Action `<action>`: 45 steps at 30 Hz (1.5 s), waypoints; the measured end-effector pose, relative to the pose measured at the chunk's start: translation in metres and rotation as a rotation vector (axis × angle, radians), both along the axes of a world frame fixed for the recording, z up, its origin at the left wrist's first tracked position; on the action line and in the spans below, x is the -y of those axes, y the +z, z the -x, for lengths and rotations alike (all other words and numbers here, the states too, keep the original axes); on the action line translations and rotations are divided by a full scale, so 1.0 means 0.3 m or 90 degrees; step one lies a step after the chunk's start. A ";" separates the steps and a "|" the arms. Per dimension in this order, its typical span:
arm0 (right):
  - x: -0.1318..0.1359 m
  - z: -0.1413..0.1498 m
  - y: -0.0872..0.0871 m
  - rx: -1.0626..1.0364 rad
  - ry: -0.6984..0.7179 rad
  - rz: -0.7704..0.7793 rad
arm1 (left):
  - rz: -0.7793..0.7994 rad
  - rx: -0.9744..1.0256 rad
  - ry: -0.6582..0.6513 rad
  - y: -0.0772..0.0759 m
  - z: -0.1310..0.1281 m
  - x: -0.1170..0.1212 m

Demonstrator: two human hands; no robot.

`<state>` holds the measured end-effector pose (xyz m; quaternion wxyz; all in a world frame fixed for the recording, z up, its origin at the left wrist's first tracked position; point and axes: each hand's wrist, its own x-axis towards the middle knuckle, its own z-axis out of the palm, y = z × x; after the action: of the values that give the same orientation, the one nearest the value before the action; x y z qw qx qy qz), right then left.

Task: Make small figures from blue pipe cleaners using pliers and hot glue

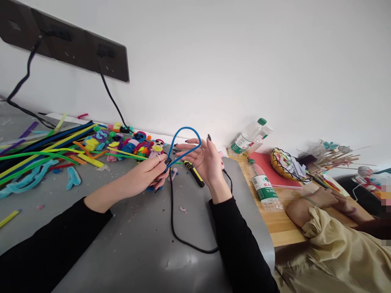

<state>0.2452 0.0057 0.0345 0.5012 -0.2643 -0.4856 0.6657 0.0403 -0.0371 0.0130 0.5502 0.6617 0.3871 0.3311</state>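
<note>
Nearest, two black sleeves reach in over the grey mat, and between them lies a broad stretch of it with only small scraps and a black cable on it. The cable curves past the left hand and runs under the right sleeve, so it borders the open part on that side. The mat's right edge overlaps the wooden table and rounds off at the near corner, close to the right sleeve.

Further in, the left hand pinches the blue stem between thumb and fingers. The stem rises above the mat as a loop toward the right hand — which is open, palm up, fingers spread and thumb raised. The loop's right side passes in front of those fingers; whether it touches them, I cannot tell. A yellow-and-black cutter lies on the mat just beside the right hand.

On the left, a heap of stems crowds the mat, reaching close to the left forearm. Past the hands, small dolls stand in a cluster near the wall — little room there. Right of the mat, across its edge, are bottles, a red folder, a basket and a co-worker's sleeve.
</note>
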 end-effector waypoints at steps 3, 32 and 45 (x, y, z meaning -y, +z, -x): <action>0.004 0.004 0.004 0.002 0.013 0.014 | 0.002 -0.008 -0.007 0.001 0.001 0.002; -0.008 -0.036 -0.023 0.135 -0.203 -0.165 | -0.001 0.031 0.065 -0.013 -0.001 -0.008; 0.011 0.014 -0.037 0.161 -0.021 -0.086 | 0.042 0.016 0.067 0.009 0.001 -0.009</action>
<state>0.2409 0.0025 0.0234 0.4638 -0.3200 -0.5840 0.5844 0.0399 -0.0343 0.0156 0.5584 0.6177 0.4248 0.3551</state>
